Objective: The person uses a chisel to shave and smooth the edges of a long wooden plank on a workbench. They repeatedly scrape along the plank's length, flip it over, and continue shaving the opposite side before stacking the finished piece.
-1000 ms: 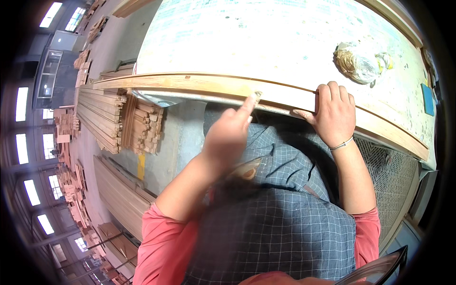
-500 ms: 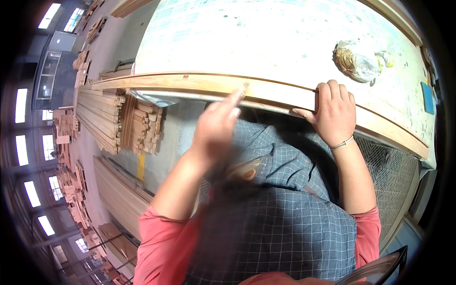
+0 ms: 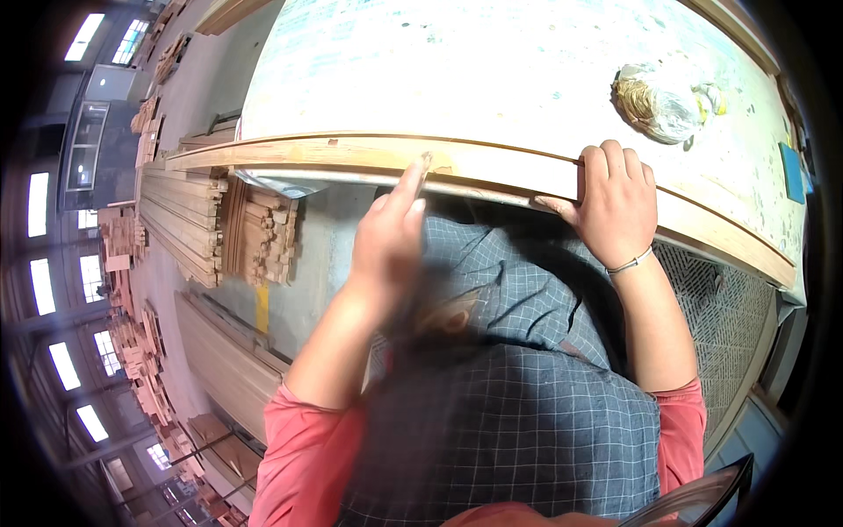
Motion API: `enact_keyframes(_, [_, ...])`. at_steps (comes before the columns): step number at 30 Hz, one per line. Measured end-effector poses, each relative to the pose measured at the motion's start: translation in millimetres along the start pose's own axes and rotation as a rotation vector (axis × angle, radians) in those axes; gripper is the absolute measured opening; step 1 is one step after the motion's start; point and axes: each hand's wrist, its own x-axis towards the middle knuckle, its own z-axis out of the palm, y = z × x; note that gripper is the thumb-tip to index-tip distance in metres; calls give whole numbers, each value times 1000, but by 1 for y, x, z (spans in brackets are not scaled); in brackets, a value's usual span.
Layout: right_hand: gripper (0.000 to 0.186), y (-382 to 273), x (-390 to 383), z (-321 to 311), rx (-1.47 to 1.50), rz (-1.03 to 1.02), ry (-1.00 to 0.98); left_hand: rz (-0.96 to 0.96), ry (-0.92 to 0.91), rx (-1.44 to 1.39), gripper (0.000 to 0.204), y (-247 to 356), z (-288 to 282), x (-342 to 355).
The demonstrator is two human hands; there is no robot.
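Observation:
A long pale wooden strip [image 3: 518, 169] lies along the near edge of the paint-spotted white worktable [image 3: 421, 79]. My right hand [image 3: 617, 206] grips it right of the middle, fingers over the far side and thumb on the near side. My left hand [image 3: 386, 241] has its index finger stretched to the strip, touching its near face. Some brownish paste is on that fingertip, and a yellowish smear [image 3: 442, 169] marks the wood just beside it. Part of the left hand is blurred. Farther back on the table sits a crumpled clear plastic bag [image 3: 660, 102] with a tan-brown mass in it.
A blue block [image 3: 792, 172] lies near the table's right edge. Another wooden strip [image 3: 729, 33] runs along the far edge. On the floor to the left are stacked boards [image 3: 184, 220] and a low pile of long planks [image 3: 233, 351]. A patterned mat [image 3: 716, 307] lies below right.
My left hand has shifted a little left along the strip, and the yellowish smear now shows to the right of its fingertip. My right hand keeps its grip.

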Motion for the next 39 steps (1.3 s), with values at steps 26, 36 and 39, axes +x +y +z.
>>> enact_keyframes(26, [86,127,-66,-49,-31,24,-85,-204,-149,-468,53,-25,17,-43])
enact_keyframes(36, [69,136,-71,-47,-61,127,-89,-30,-105,-243,55,-7,37,-30])
enact_keyframes(39, [63,73,-37,-31,-10,120,-102,65,3,-182,53,-11,38,-24])
